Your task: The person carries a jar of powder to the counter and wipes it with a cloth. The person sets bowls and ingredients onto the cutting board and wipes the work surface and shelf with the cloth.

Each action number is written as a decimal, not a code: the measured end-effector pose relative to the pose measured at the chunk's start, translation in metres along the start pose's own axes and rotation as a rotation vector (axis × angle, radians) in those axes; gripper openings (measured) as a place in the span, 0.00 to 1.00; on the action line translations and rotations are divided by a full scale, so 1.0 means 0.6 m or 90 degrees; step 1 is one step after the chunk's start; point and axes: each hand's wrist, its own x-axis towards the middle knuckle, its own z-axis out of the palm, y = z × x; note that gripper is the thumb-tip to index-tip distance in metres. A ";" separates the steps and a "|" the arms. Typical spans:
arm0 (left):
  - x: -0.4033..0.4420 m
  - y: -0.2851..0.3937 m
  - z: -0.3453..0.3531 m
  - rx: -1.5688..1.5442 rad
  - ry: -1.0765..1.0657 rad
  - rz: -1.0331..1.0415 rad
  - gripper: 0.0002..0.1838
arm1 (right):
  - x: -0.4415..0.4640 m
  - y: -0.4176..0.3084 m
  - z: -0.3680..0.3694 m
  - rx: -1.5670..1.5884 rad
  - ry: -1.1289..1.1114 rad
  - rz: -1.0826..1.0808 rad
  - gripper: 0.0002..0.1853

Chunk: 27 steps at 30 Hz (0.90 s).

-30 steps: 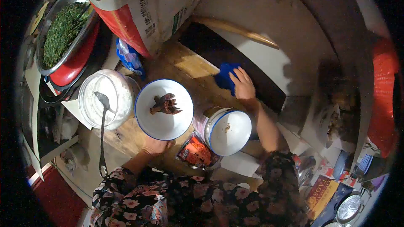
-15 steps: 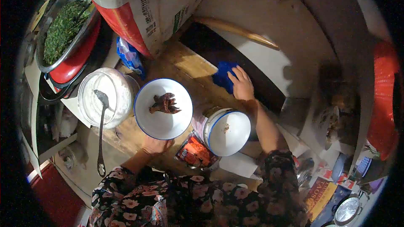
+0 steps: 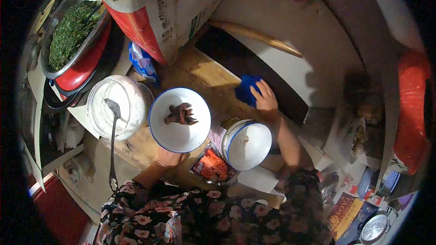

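Observation:
My left hand [image 3: 169, 158] grips the near side of a white bowl [image 3: 181, 141] with a blue rim; its fingers are partly hidden under the bowl. A few dark reddish-brown dried pieces [image 3: 181, 114] lie inside. My right hand [image 3: 267, 101] presses a crumpled blue cloth [image 3: 246, 90] onto the right edge of the wooden board [image 3: 211, 70]. Between my arms, a second blue-rimmed white bowl [image 3: 254, 152] with a few brown crumbs sits tilted on a jar [image 3: 220, 134]. A red printed packet [image 3: 212, 165] lies in front of it.
A tub of white powder [image 3: 97, 122] with a long-handled spoon [image 3: 113, 154] stands left of the bowl. Behind are a metal basin of chopped greens [image 3: 68, 41], a blue packet [image 3: 143, 63] and a tall red-and-white sack [image 3: 159, 13]. A wooden rolling pin [image 3: 259, 38] lies beyond the cloth.
My right hand and the blue cloth have slid slightly toward me along the board's edge. The left hand still grips the bowl; the whole view has shifted a little.

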 end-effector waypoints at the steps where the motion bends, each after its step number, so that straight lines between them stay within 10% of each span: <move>1: -0.003 -0.002 0.005 -0.003 -0.001 -0.001 0.17 | -0.020 0.009 -0.003 0.012 -0.030 0.005 0.20; 14: -0.014 -0.007 0.012 0.048 0.002 0.010 0.19 | 0.150 -0.040 0.054 -0.007 0.072 -0.050 0.25; 19: -0.008 0.005 -0.001 0.010 -0.082 -0.041 0.21 | 0.027 -0.008 -0.003 0.103 -0.145 0.079 0.26; 22: -0.028 -0.029 0.054 -0.393 -0.135 -0.232 0.18 | 0.070 -0.016 -0.014 0.203 -0.097 -0.071 0.27; 23: -0.027 -0.024 0.050 -0.334 -0.124 -0.202 0.18 | 0.113 -0.043 -0.033 0.296 -0.390 0.286 0.29; 24: -0.024 -0.020 0.042 -0.261 -0.106 -0.165 0.18 | 0.151 -0.039 -0.013 0.295 -0.392 0.278 0.29; 27: -0.019 -0.013 0.027 -0.094 -0.047 -0.074 0.18 | 0.265 -0.041 0.048 -0.038 -0.038 -0.009 0.30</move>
